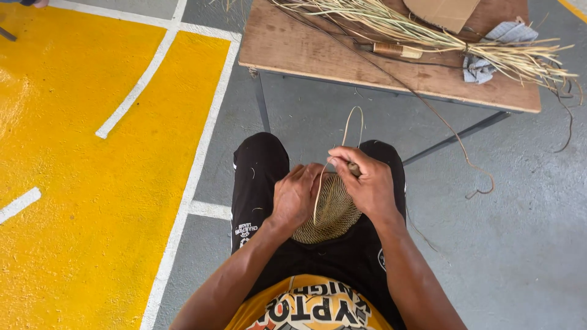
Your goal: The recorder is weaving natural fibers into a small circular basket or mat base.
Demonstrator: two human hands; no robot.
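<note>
On my lap I see a round woven disc (333,211), my left hand (296,195) gripping its 9 o'clock edge, my right hand (367,183) pinching a pale fibre strand (319,189) at 12 o'clock.

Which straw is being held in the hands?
The single looped strand, pinched by the right hand above the woven disc; the other straws lie bundled on the table.

The woven disc (333,211) in the lap is tight coiled straw, matt and ribbed. The loose strand (353,125) looping above it is pale, smooth fibre. On the far table (293,46), of worn, stained, matt wood, lie a dry straw bundle (428,33), brown cardboard (443,11) and crumpled grey cloth (480,67). The floor (92,183) is rough painted concrete.
</note>
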